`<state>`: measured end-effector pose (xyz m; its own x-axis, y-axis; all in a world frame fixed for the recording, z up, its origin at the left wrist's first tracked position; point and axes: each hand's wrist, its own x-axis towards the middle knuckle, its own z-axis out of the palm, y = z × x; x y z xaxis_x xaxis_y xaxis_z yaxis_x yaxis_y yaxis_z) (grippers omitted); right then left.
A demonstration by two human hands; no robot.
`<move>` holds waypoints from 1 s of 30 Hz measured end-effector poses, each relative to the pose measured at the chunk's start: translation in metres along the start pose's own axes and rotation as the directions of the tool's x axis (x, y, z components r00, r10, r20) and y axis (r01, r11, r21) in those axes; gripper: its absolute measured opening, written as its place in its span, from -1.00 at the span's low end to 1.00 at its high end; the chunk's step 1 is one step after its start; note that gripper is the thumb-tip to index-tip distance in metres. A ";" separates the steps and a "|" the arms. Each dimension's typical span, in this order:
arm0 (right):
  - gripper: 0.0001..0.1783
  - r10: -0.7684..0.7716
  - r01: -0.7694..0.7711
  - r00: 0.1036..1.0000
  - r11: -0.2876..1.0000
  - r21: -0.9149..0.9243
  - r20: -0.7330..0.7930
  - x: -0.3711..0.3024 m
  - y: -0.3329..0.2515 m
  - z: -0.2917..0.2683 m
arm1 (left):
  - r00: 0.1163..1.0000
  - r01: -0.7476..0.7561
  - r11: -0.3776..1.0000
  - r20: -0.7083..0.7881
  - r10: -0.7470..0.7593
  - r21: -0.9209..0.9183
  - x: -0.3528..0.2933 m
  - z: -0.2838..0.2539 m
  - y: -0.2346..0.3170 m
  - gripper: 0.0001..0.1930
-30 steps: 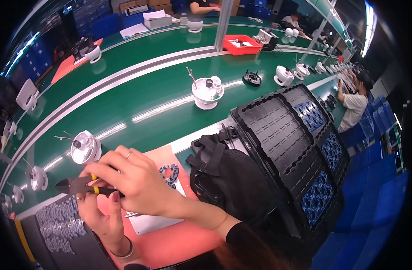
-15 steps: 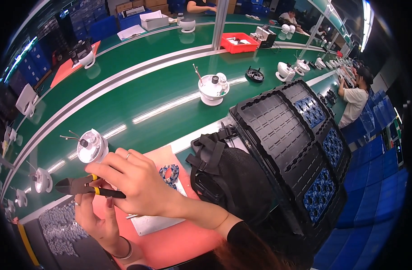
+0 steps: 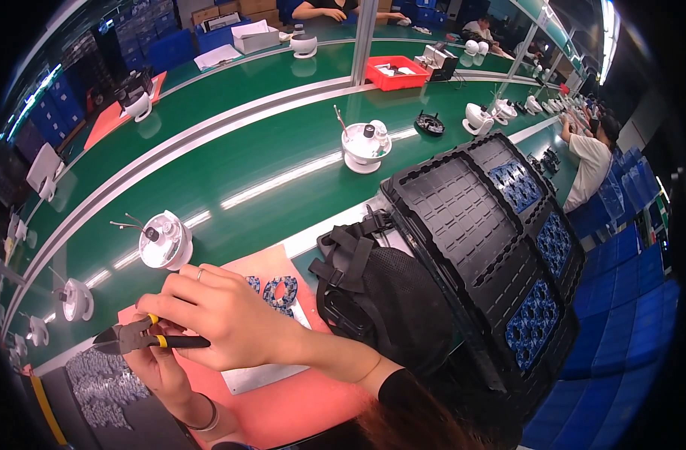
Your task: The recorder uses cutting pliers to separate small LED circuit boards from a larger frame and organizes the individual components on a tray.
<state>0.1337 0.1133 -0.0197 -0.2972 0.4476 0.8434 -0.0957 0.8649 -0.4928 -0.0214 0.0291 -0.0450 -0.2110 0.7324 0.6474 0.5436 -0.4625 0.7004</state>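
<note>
My right hand (image 3: 230, 315) is closed around a pair of diagonal cutters (image 3: 136, 337) with black-and-yellow handles; their jaws point left. Just below the cutters, my left hand (image 3: 163, 379) is raised with its fingers bent together near the jaws. The cutters and right hand partly cover those fingertips, so whatever they pinch cannot be made out. Beyond my right wrist lies a blue ring-shaped circuit board (image 3: 286, 292), with part of another beside it. Under my hands is a pink mat (image 3: 283, 409) bearing a white plate (image 3: 264, 377).
Small grey parts (image 3: 106, 386) are heaped at the left. On the green conveyor (image 3: 260, 165) stand white round housings (image 3: 165, 244) with upright wires. A black bag (image 3: 395, 292) and a black tray (image 3: 448, 210) of blue boards occupy the right. Co-workers sit farther along.
The housings on the conveyor have shifted right. My left hand has drawn closer behind the cutters, its fingers now more bent. The cutters have dropped slightly and remain in my right hand.
</note>
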 end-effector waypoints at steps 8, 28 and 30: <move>-0.50 -0.019 0.019 1.000 0.999 -0.037 0.009 0.000 0.003 -0.002 | 0.999 0.037 0.997 0.029 -0.035 -0.061 -0.002 -0.001 -0.003 -0.60; -0.46 -0.032 0.037 0.997 0.997 -0.071 0.073 0.000 0.001 0.000 | 0.997 0.073 0.991 0.015 -0.072 -0.111 -0.007 -0.008 -0.006 -0.70; -0.46 -0.038 0.042 0.997 0.997 -0.065 0.071 0.000 0.002 0.001 | 0.998 0.069 0.994 0.015 -0.068 -0.080 -0.009 -0.010 -0.011 -0.70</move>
<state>0.1330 0.1144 -0.0208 -0.3604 0.3975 0.8439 -0.0459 0.8960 -0.4417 -0.0331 0.0230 -0.0552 -0.2350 0.7695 0.5939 0.4612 -0.4496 0.7650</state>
